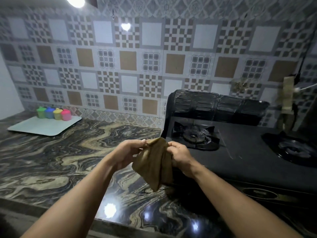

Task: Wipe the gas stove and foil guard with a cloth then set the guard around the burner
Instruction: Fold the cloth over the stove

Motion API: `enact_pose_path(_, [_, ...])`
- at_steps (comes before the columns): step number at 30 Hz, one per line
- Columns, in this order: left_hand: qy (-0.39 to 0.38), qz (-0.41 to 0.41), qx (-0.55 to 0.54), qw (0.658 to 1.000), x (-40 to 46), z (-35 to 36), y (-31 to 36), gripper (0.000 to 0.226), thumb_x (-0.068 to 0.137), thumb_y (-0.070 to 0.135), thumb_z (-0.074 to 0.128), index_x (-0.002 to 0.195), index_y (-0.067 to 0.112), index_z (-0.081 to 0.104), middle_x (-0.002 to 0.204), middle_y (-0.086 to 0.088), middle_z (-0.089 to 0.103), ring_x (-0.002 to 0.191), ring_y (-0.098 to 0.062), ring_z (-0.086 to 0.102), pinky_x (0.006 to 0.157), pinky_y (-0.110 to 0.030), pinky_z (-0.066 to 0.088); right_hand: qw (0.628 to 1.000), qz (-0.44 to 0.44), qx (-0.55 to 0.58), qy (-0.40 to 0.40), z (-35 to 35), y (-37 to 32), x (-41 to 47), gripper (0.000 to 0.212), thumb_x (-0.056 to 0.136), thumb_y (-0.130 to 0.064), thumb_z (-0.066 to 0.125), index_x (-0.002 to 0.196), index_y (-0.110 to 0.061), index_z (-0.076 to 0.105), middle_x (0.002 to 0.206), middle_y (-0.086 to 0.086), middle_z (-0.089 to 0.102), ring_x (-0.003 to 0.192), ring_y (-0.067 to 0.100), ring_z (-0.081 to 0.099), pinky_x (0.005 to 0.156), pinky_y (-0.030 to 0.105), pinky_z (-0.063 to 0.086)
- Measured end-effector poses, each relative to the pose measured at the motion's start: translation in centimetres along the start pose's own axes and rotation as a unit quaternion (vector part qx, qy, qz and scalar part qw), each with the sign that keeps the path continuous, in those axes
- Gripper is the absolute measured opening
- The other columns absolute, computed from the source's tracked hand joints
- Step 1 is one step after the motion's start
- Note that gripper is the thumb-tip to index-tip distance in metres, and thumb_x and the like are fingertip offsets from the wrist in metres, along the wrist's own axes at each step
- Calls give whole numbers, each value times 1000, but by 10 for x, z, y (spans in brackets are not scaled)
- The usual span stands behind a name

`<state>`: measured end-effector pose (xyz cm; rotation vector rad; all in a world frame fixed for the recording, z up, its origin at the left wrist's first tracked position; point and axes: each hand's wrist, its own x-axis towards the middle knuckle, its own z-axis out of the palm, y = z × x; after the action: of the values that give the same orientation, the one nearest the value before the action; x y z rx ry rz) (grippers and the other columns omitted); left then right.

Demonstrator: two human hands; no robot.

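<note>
Cloth point(154, 162), olive-brown and crumpled, hangs in the middle of the frame, held up above the front part of the marbled tabletop point(60, 160), just left of the gas stove point(248, 152). The left hand point(127, 152) pinches its upper left corner with curled fingers, and the right hand point(180, 156) grips its upper right edge, fingers closed round the fabric; the rest of the cloth droops below both hands to a loose point.

The black gas stove sits on the tabletop at the right of the frame. Its left burner point(194, 135) lies just right of and above the hands; a second burner point(293, 149) shows at the far right edge. The foil guard point(214, 105), dark and creased, stands upright behind the left burner, along the back of the stove and against the patterned tile wall point(120, 66).

In the left of the frame a pale tray point(42, 126) rests on the tabletop near the wall, with four small lidded cups point(53, 113), green, blue, yellow and pink, in a row at its back edge. Something tan hangs against the wall at the upper right, too blurred to identify.
</note>
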<state>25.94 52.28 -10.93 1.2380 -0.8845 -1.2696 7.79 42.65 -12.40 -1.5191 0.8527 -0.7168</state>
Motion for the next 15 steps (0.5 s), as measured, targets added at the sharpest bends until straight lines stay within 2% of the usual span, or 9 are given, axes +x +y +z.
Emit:
enact_pose_path(2, [-27, 12, -41, 999, -1, 4, 7, 31, 83, 13, 62, 113, 8, 69, 106, -9, 65, 89, -18, 60, 65, -28, 52, 997, 3, 77, 1, -6, -12, 3, 23, 90, -5, 52, 76, -15, 67, 72, 8, 66, 64, 18, 58, 59, 30, 45])
enact_pose_path(3, [-31, 14, -50, 998, -1, 8, 10, 32, 85, 2, 59, 115, 9, 67, 107, -10, 66, 87, -18, 62, 60, -28, 56, 995, 4, 101, -7, -9, -17, 4, 21, 92, -6, 51, 81, -14, 67, 77, 11, 67, 68, 21, 60, 64, 33, 48])
enact_pose_path(5, [-20, 17, -39, 999, 1, 15, 17, 45, 84, -17, 53, 120, 8, 65, 105, -14, 69, 83, -20, 67, 62, -29, 60, 993, 2, 113, -26, -14, -25, 5, 21, 95, -7, 48, 88, -10, 68, 87, 17, 69, 77, 25, 63, 77, 41, 52])
enact_pose_path(6, [-7, 22, -18, 1000, 2, 18, 20, 49, 82, -20, 55, 123, 7, 63, 104, -17, 70, 80, -21, 69, 65, -30, 60, 994, 1, 108, -35, -16, -28, 5, 22, 97, -8, 47, 90, -9, 68, 89, 18, 69, 79, 25, 64, 79, 42, 53])
enact_pose_path(8, [30, 20, 30, 999, 0, 25, 29, 53, 79, -19, 62, 126, 4, 61, 103, -23, 69, 74, -22, 69, 63, -28, 61, 996, -4, 79, -42, -21, -35, 3, 22, 98, -9, 48, 92, -8, 69, 87, 15, 71, 76, 22, 66, 73, 36, 55])
enact_pose_path(11, [102, 13, 124, 987, -6, 31, 45, 43, 76, -13, 71, 112, 9, 65, 88, -20, 67, 44, -9, 61, 40, -15, 48, 1000, -26, -5, -6, -32, -41, 4, 17, 97, -13, 54, 104, -9, 69, 99, 11, 72, 88, 20, 68, 77, 32, 57])
enact_pose_path(12, [126, 12, 149, 981, -5, 29, 50, 40, 75, -10, 74, 107, 11, 67, 84, -18, 68, 39, -8, 57, 41, -14, 47, 999, -40, -34, 16, -36, -41, 5, 15, 96, -14, 56, 105, -12, 68, 103, 8, 70, 93, 19, 67, 82, 33, 57])
enact_pose_path(13, [143, 9, 166, 976, -3, 24, 53, 38, 72, -7, 78, 105, 9, 69, 84, -18, 70, 44, -11, 59, 50, -19, 52, 996, -53, -57, 41, -40, -42, 7, 12, 94, -14, 58, 103, -15, 66, 104, 6, 68, 96, 19, 65, 85, 33, 55])
enact_pose_path(15, [164, -7, 172, 971, -2, 18, 62, 43, 67, -4, 82, 108, 5, 71, 90, -19, 74, 65, -23, 65, 74, -38, 59, 989, -75, -101, 84, -47, -42, 10, 6, 93, -14, 59, 98, -16, 63, 99, 1, 65, 90, 15, 61, 80, 25, 53])
